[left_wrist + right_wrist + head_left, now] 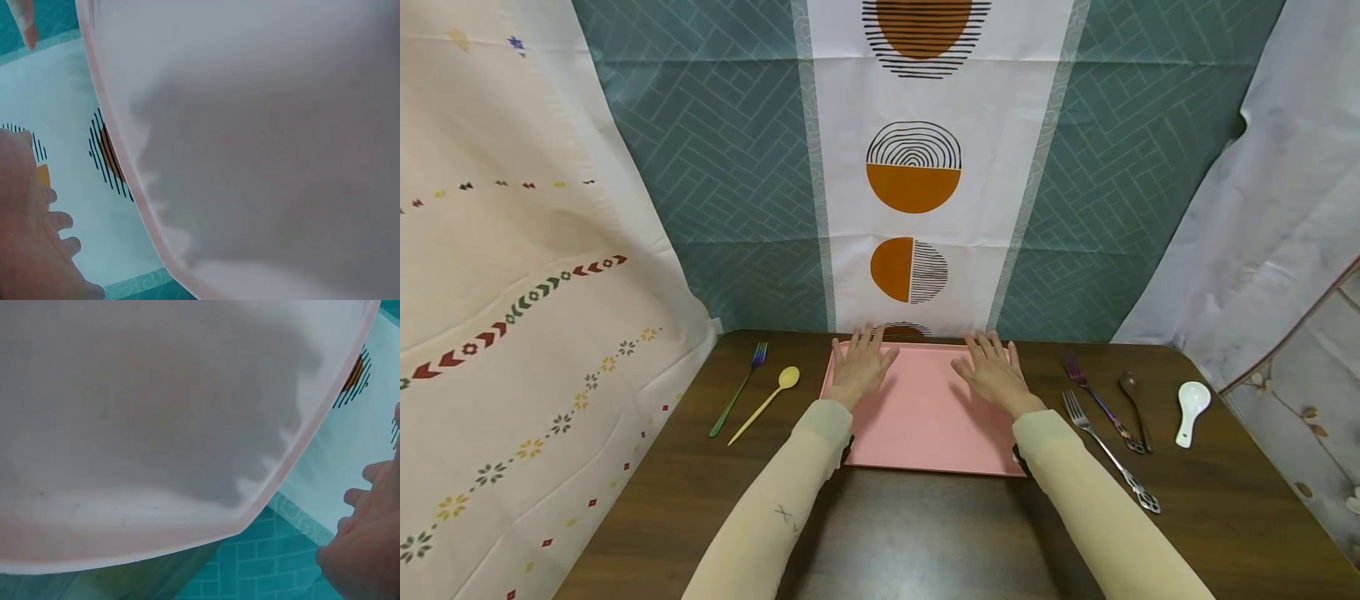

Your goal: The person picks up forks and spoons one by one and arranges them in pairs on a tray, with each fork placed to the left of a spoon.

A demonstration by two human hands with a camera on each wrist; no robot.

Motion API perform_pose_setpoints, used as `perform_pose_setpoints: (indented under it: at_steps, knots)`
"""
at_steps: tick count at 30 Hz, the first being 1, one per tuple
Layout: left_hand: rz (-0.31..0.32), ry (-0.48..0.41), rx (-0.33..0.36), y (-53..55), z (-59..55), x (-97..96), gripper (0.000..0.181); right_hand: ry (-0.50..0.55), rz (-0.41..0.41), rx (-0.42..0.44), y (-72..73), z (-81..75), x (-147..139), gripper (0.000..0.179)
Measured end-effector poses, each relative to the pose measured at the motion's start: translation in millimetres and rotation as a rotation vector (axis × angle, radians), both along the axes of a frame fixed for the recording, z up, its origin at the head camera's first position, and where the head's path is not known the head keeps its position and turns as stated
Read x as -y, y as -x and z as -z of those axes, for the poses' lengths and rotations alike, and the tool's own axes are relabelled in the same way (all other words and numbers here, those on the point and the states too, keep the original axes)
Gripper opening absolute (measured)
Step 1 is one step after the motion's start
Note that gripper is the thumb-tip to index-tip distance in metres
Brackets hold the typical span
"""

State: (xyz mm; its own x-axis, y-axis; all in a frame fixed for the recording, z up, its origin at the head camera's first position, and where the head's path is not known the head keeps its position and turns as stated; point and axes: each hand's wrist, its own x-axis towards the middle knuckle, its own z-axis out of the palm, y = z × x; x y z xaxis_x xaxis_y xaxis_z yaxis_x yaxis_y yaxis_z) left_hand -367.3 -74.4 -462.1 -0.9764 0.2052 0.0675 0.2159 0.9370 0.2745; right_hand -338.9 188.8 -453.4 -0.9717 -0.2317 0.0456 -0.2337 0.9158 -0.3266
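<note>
A pink rectangular tray point(931, 425) lies on the brown table in front of the person. Over its left part is the left hand point(859, 367), fingers spread and straight, holding nothing. The right hand point(994, 375) hovers over the tray's right part in the same way, palm down. Both hands point toward the far rim and cast shadows on the tray. In the left wrist view the tray's pale surface point(262, 156) fills most of the picture, with the left hand point(31, 231) at the left edge. The right wrist view shows the right hand point(369, 531) beyond the tray's rim point(275, 475).
Left of the tray lie a green-blue fork point(741, 387) and a yellow spoon point(765, 404). To its right are a purple fork point(1101, 402), a silver fork point(1108, 450), a brown spoon point(1136, 408) and a white soup spoon point(1190, 411). A patterned cloth point(737, 167) hangs behind the table.
</note>
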Motion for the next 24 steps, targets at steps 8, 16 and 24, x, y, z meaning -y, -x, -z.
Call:
perform_pose_setpoints:
  at_steps: [8, 16, 24]
  knots:
    - [0.004, -0.051, -0.001, 0.2, 2.9, 12.9, 0.070, 0.024, -0.023, -0.010, -0.3, 0.0, -6, 0.076]
    - [-0.018, -0.094, -0.010, 1.7, 9.5, 30.1, 0.070, 0.051, -0.022, -0.006, -7.3, -5.7, -18, 0.078]
    - [-0.029, -0.107, 0.013, 6.5, 15.3, 40.0, 0.072, 0.038, -0.006, -0.005, -9.1, -0.8, -33, 0.083]
